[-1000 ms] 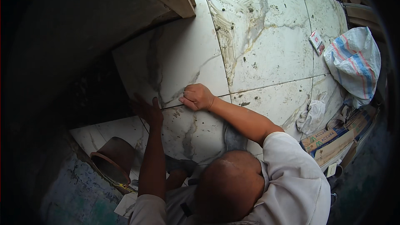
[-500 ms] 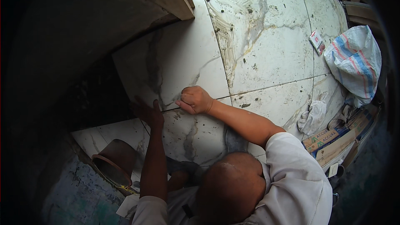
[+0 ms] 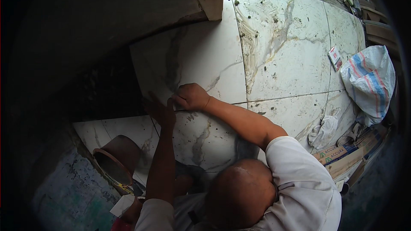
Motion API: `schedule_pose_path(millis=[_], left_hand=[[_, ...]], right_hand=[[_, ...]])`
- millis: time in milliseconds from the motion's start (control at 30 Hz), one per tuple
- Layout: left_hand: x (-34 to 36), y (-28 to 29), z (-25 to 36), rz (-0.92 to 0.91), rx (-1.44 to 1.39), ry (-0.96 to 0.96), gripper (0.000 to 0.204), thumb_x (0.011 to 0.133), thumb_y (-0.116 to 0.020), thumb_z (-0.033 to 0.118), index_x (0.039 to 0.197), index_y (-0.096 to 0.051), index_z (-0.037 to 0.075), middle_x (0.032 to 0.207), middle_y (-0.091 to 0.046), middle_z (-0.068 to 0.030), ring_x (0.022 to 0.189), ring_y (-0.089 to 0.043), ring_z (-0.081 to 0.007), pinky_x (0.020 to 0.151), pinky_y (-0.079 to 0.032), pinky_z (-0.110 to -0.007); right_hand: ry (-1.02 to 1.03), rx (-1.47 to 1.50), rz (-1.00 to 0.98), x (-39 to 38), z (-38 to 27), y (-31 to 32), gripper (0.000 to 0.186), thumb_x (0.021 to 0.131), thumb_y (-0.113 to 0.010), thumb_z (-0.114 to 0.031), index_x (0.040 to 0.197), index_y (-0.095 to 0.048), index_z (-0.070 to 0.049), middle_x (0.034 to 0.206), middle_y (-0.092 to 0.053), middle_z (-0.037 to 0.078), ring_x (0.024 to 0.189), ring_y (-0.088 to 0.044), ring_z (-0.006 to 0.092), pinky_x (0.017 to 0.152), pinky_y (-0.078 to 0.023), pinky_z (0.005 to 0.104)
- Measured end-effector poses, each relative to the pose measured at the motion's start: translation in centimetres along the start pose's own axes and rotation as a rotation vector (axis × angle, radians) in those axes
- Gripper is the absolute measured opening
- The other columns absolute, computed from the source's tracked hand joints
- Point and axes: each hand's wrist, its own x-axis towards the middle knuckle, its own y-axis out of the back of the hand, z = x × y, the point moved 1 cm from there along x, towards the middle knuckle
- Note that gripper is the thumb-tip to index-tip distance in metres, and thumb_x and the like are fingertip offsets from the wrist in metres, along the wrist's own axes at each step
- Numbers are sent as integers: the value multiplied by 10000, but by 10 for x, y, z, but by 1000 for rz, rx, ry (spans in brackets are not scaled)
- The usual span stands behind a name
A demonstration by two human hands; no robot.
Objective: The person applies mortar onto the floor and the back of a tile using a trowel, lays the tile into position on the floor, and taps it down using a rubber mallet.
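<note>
1. Two hands work near the lower edge of a clean, grey-veined tile (image 3: 195, 55). The right hand (image 3: 192, 96) is curled into a fist at that edge; whether it grips anything cannot be told. The left hand (image 3: 160, 110) has its fingers apart near the tile's lower left corner; contact is lost in shadow.
2. Just below the hands, a dirtier front tile (image 3: 203, 139) meets the veined one along a dark joint.
3. Judging by the layout, the tiles to the right, among them a smeared tile (image 3: 287, 47), seem already laid, and the veined one sits in line with them. Whether it is level or fixed cannot be told.
4. Left of it, a dark gap (image 3: 107, 85) has no tile, so that stretch appears undone.
5. Farther out are a brown bucket (image 3: 126, 152) and a striped sack (image 3: 371, 83).
</note>
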Motion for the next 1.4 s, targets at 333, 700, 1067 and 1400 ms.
schedule_pose_path(millis=[333, 700, 1067, 1400], left_hand=[[0, -3, 5, 30, 42, -50, 865, 909, -526, 511, 1531, -119, 68, 1515, -98, -360, 1409, -114, -515, 1131, -137, -581], [1, -5, 10, -10, 29, -29, 835, 928, -453, 520, 1535, -96, 71, 1512, -121, -354, 1407, -106, -522, 1130, -150, -579], [-3, 8, 15, -75, -31, 22, 833, 927, -511, 467, 1532, -105, 64, 1532, -85, -331, 1417, -104, -499, 1138, -119, -572], [0, 4, -4, -21, 52, 16, 833, 933, -496, 496, 1537, -92, 88, 1528, -74, -344, 1415, -94, -510, 1134, -120, -576]], right_hand=[[27, -17, 59, 3, 10, 12, 287, 848, -630, -214, 621, -540, -63, 589, -524, 105, 550, -559, 296, 498, -455, 418], [216, -47, -33, -2, 4, 8, 292, 821, -677, -211, 614, -523, -74, 592, -517, 79, 551, -567, 279, 505, -477, 398], [61, 4, 171, -22, 1, 55, 307, 778, -686, -125, 595, -446, -68, 551, -444, 88, 507, -503, 280, 474, -416, 400], [-151, -683, 486, 19, -13, 150, 455, 909, -588, -391, 1235, -558, -75, 1327, -426, 152, 1234, -394, 345, 1012, -306, 479]])
